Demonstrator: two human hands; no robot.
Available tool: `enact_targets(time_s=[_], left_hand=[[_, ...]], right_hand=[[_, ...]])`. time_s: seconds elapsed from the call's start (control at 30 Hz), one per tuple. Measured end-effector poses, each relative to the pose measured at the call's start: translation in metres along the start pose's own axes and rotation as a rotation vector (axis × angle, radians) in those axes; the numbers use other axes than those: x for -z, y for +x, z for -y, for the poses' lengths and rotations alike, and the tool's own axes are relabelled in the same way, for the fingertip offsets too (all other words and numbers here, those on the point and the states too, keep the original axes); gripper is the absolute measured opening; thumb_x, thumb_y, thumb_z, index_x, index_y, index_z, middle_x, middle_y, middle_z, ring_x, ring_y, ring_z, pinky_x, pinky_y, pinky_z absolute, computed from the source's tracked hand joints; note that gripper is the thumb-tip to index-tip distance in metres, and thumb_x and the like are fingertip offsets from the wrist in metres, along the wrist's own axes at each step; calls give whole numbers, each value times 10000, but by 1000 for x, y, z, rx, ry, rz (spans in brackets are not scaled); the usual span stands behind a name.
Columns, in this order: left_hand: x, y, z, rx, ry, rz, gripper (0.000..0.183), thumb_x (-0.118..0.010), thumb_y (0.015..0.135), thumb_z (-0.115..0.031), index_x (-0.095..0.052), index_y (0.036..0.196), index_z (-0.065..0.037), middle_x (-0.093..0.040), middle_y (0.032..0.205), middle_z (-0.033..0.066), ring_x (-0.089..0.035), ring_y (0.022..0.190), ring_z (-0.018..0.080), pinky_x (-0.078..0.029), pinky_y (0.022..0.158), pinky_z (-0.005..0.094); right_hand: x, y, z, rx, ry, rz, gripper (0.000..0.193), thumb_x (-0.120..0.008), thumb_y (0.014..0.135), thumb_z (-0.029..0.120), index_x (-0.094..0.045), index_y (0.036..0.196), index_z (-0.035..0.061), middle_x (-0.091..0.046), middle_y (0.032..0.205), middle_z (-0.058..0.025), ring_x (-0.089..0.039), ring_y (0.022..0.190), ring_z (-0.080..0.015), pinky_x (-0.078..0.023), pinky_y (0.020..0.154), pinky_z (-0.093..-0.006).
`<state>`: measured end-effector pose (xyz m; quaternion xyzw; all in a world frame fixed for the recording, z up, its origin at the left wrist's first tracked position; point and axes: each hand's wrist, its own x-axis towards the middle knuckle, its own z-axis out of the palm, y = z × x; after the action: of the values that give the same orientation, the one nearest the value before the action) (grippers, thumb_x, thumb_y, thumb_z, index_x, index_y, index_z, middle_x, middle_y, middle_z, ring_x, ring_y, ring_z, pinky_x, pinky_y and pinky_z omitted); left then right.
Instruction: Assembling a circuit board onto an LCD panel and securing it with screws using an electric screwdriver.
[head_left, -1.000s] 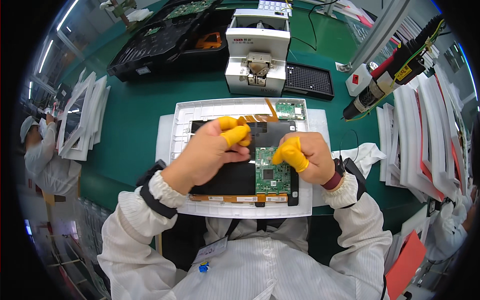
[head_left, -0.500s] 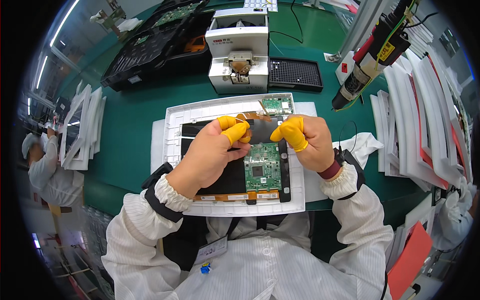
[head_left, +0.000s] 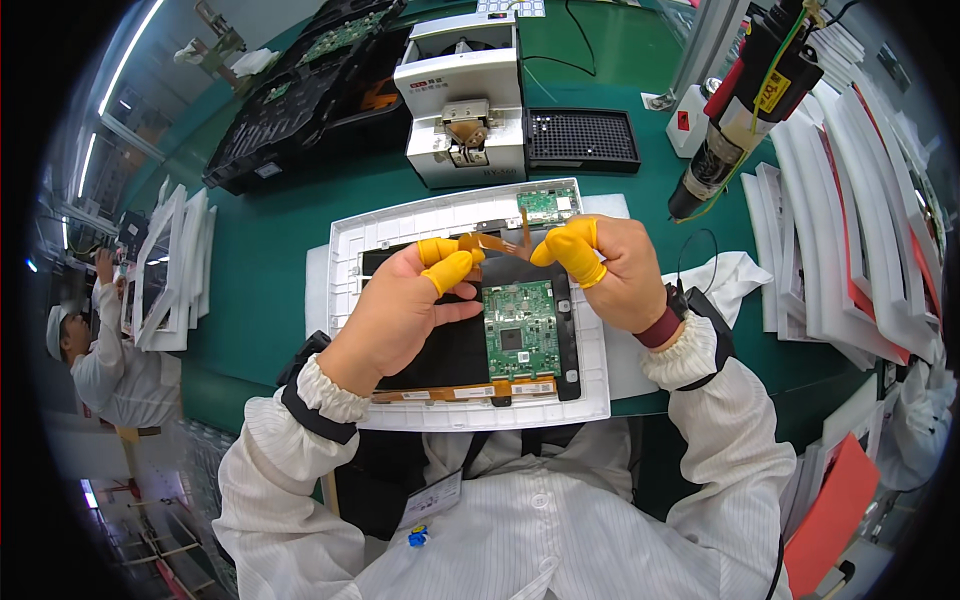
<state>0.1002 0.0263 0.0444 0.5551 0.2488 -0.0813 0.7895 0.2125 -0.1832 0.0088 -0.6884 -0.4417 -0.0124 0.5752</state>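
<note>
An orange flex cable (head_left: 496, 243) is lifted at the upper part of a black panel. My left hand (head_left: 405, 300), in yellow finger cots, pinches its left end between thumb and forefinger. My right hand (head_left: 612, 268), also in yellow finger cots, is closed, its fingertips close beside the cable's right end; what they hold, if anything, is hidden. Below lies a green circuit board (head_left: 535, 352) with a dark square chip. The black panel (head_left: 425, 365) rests in a white plastic housing (head_left: 345, 262). A smaller green board (head_left: 545, 206) sits at the housing's top right. An orange strip (head_left: 470, 391) runs along the panel's near edge.
Behind the housing stand a white machine (head_left: 465, 120) and a black perforated tray (head_left: 583, 140). A black case (head_left: 290, 110) lies far left. An electric screwdriver (head_left: 725, 145) hangs at right, before stacked white panels (head_left: 815, 240) and a white cloth (head_left: 735, 283). Another person (head_left: 110, 350) works at left.
The flex cable now shows more fully, stretched between my hands. Both hands have shifted slightly, and the right fingertips have come closer to the cable. The view has moved a little.
</note>
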Motion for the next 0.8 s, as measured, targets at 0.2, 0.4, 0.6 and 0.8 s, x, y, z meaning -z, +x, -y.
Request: enact_targets(time_s=[0.2, 0.4, 0.6, 0.8], left_hand=[[3, 1, -2, -39, 278, -33, 259, -596, 931, -24, -565, 1184, 22, -637, 1023, 98, -629, 821, 142, -555, 819, 262], [-5, 3, -6, -47, 759, -42, 231, -648, 931, -98, -589, 1112, 31, -659, 991, 99, -638, 795, 127, -562, 740, 236], [-4, 4, -6, -13, 738, -50, 238, -638, 913, -38, -575, 1126, 45, -653, 1004, 112, -639, 804, 130, -567, 742, 245], [-1, 2, -3, -27, 717, -43, 264, -633, 894, -10, -567, 1142, 52, -632, 1046, 123, -642, 860, 156, -579, 787, 263]], right_hand=[[-5, 0, -3, -33, 11, -1, 262, -675, 926, 258, -721, 863, 8, -695, 776, -121, -657, 665, -215, -490, 599, -303], [-4, -3, -4, -90, -5, 82, 274, -622, 968, 251, -713, 896, 4, -700, 838, -85, -665, 714, -153, -520, 637, -247], [-10, -4, -8, -114, 11, 71, 170, -711, 881, 176, -719, 874, 7, -673, 744, -123, -632, 627, -241, -473, 566, -313], [-10, -2, -5, -73, -42, 96, 119, -729, 839, 114, -718, 887, 6, -673, 758, -121, -625, 636, -255, -475, 569, -322]])
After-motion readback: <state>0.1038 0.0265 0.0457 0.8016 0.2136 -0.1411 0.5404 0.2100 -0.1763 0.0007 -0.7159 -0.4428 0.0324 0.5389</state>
